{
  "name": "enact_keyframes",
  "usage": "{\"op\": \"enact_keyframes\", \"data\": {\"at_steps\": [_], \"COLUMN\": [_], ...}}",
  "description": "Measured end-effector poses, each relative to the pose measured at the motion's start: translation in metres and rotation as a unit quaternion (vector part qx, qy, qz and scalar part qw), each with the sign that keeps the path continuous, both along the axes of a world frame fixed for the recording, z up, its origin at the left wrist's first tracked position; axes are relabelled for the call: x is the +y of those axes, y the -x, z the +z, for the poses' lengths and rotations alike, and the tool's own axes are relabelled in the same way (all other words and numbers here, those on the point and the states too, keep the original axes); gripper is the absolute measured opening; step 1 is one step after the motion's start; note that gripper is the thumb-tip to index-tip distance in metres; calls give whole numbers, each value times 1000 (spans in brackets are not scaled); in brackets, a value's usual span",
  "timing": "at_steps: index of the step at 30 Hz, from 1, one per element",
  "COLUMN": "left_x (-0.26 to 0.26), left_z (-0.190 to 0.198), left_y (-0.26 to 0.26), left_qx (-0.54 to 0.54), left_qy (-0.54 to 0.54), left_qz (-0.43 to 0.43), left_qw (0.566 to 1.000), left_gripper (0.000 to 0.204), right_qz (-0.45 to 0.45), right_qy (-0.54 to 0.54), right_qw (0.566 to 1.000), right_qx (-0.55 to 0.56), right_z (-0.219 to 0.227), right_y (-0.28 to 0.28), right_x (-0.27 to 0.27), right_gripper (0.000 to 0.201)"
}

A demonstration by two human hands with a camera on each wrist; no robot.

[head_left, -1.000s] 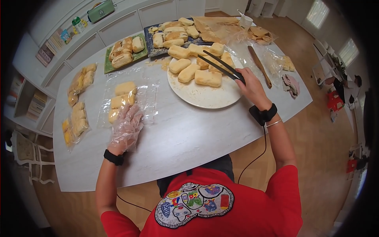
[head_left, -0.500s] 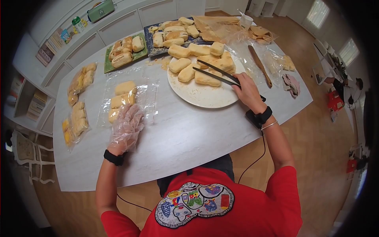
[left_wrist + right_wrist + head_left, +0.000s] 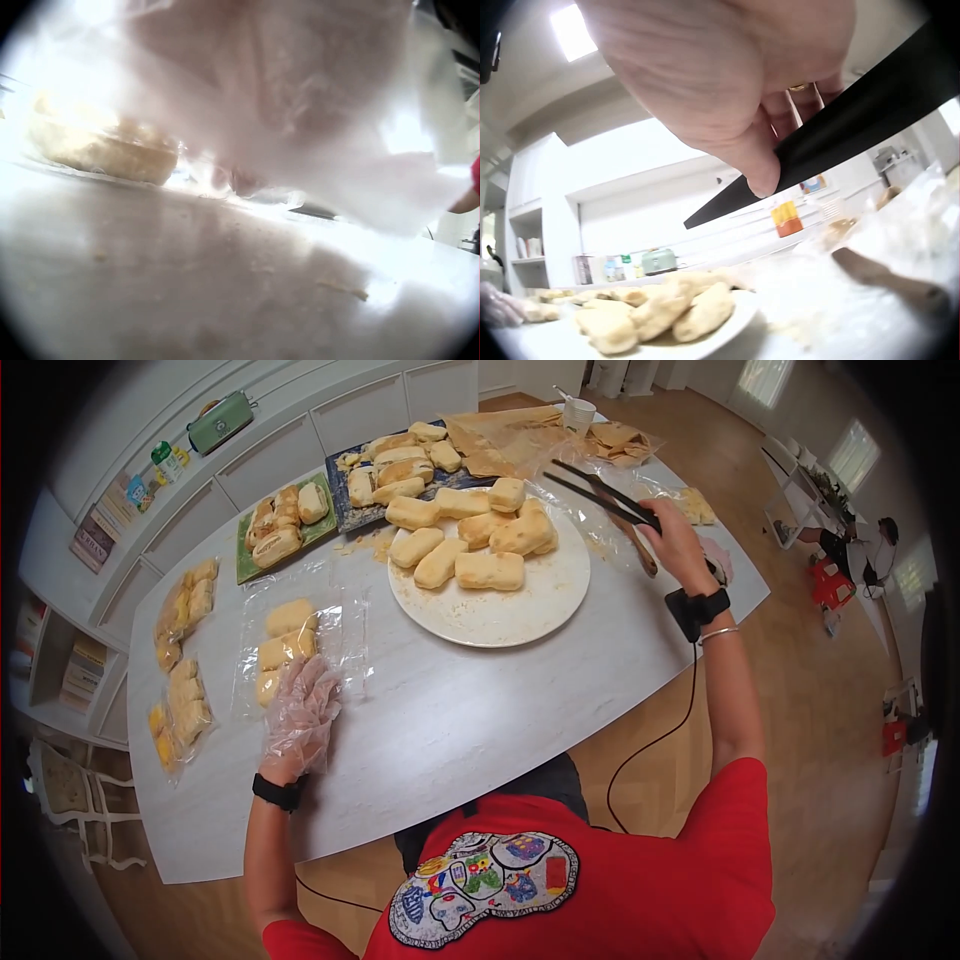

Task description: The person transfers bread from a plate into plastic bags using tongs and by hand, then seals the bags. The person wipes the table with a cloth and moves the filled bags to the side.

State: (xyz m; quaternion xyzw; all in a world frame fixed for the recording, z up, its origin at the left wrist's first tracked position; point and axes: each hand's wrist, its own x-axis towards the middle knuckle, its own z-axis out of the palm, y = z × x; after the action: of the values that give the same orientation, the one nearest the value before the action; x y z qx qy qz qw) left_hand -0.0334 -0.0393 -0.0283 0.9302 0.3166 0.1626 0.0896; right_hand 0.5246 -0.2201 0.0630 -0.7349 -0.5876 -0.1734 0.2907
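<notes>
Black tongs (image 3: 604, 493) are gripped in my bare right hand (image 3: 676, 544), tips apart with nothing between them, right of the large white plate (image 3: 470, 626). Several small bread rolls (image 3: 490, 571) lie on that plate. My gloved left hand (image 3: 302, 717) rests at the lower edge of a clear bag (image 3: 345, 650) holding rolls (image 3: 287, 649), its fingertips over the lowest one. In the left wrist view the plastic glove (image 3: 285, 90) blurs most of the hand, and a roll (image 3: 105, 150) shows beside it. The right wrist view shows thumb and fingers round the tongs (image 3: 832, 135).
Bagged rolls (image 3: 188, 705) lie at the left. A green plate (image 3: 254, 565) and a dark blue tray (image 3: 349, 514) of bread stand at the back, near brown paper (image 3: 490, 440) and a white cup (image 3: 578, 416). A wooden utensil (image 3: 640, 550) lies behind the tongs.
The tongs and my right hand have moved from over the rolls to the right, off the plate. My left hand stays at the bag. The head view has shifted.
</notes>
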Motion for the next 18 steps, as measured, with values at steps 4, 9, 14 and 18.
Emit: {"op": "enact_keyframes", "data": {"at_steps": [4,9,14,18], "left_x": [-1,1,-3,0], "left_z": [-3,-6,-4,-14], "left_y": [0,0,3,4], "left_qx": [-39,-3,-325,-115], "left_qy": [46,-3,499,140], "left_qz": [7,1,16,-27], "left_qw": [998,1000,803,983], "left_gripper": [39,40,62,56], "right_qz": [-107,-162,-197,-250], "right_qy": [27,31,39,120], "right_qw": [994,984,976,954], "right_qx": [6,63,80,116], "right_z": [-15,-50,-66,-78], "right_y": [-53,-30,-22,-24], "right_x": [-6,32,64,65], "right_gripper": [31,34,35,36]}}
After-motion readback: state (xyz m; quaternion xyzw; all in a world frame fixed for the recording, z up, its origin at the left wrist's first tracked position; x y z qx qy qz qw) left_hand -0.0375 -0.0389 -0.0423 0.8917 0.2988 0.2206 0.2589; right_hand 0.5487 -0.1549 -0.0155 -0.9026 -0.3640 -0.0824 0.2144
